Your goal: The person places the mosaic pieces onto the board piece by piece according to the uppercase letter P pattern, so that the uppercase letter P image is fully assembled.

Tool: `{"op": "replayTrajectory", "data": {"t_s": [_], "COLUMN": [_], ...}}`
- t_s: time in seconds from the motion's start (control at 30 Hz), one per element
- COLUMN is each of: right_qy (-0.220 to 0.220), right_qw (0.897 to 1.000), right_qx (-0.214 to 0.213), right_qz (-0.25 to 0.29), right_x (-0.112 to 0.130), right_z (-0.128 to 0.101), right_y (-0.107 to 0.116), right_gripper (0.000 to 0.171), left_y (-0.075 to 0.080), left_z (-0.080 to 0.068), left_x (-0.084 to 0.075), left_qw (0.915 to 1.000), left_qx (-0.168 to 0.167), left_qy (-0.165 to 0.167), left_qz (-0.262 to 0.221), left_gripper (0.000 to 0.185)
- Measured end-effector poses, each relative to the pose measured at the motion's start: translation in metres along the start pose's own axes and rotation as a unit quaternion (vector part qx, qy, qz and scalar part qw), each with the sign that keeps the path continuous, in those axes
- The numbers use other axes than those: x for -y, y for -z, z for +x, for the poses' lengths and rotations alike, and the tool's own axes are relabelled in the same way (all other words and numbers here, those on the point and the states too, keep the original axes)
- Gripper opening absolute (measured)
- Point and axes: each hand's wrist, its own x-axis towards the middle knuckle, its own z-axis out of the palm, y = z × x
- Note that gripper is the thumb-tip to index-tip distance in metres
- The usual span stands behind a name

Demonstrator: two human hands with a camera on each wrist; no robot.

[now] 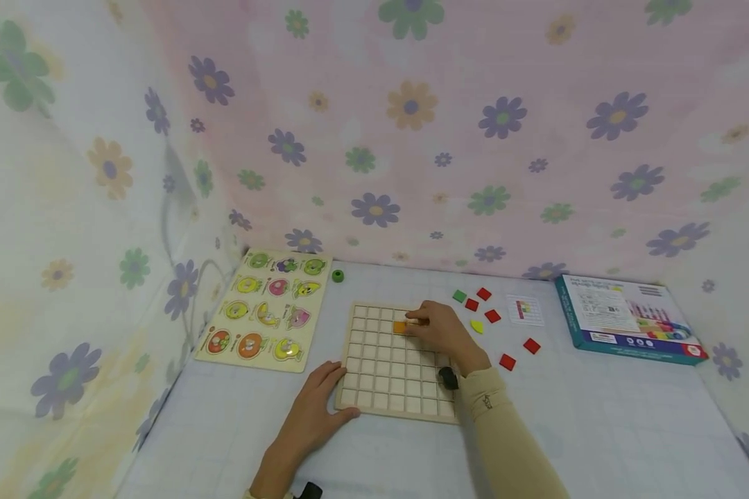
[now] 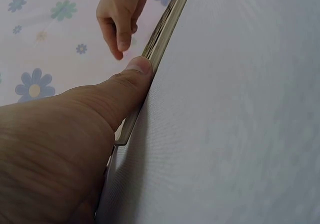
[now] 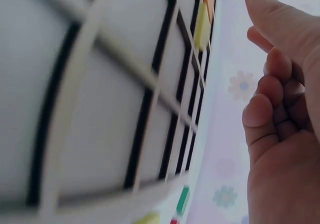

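A square wooden grid board (image 1: 367, 380) lies on the table. My left hand (image 1: 312, 412) spans its near left corner, fingers at the left edge and thumb along the front edge. In the left wrist view that straight thumb (image 2: 122, 86) presses against the board's side. My right hand (image 1: 442, 333) is over the far part of the grid, its fingertips right beside an orange tile (image 1: 399, 327) set in a cell. The right wrist view shows its fingers (image 3: 258, 111) loosely curled, thumb apart, nothing between them. A yellow piece (image 3: 202, 27) shows on the grid there.
Several red tiles (image 1: 492, 316), a green tile (image 1: 459, 296) and a yellow piece (image 1: 477, 326) lie right of the board. Beyond them are a small pattern card (image 1: 526, 310) and a box (image 1: 630, 319). A fruit puzzle board (image 1: 262, 312) and a green ring (image 1: 338, 276) are at left.
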Motion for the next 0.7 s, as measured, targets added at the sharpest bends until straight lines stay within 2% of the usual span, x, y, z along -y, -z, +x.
{"op": "replayTrajectory", "data": {"t_s": [0.13, 0.23, 0.43, 0.7], "right_qy": [-0.026, -0.024, -0.045, -0.083], "right_qw": [0.999, 0.998, 0.991, 0.983], "right_qx": [-0.026, -0.055, -0.121, -0.157], "right_qz": [0.024, 0.017, 0.028, 0.041], "right_x": [-0.005, -0.012, -0.036, -0.063], "right_z": [-0.014, -0.026, -0.059, -0.099], "right_y": [0.008, 0.015, 0.022, 0.03], "right_gripper": [0.037, 0.038, 0.037, 0.041], "left_y": [0.0, -0.001, -0.001, -0.002], "left_z": [-0.001, 0.0, 0.0, -0.001], "left_x": [0.001, 0.002, 0.001, 0.003], "left_qw": [1.0, 1.0, 0.9999, 0.9999], "left_qx": [-0.002, -0.003, -0.005, -0.008], "left_qy": [0.001, -0.002, -0.011, -0.009], "left_qz": [0.002, 0.002, 0.0, 0.003], "left_gripper": [0.079, 0.079, 0.079, 0.079]}}
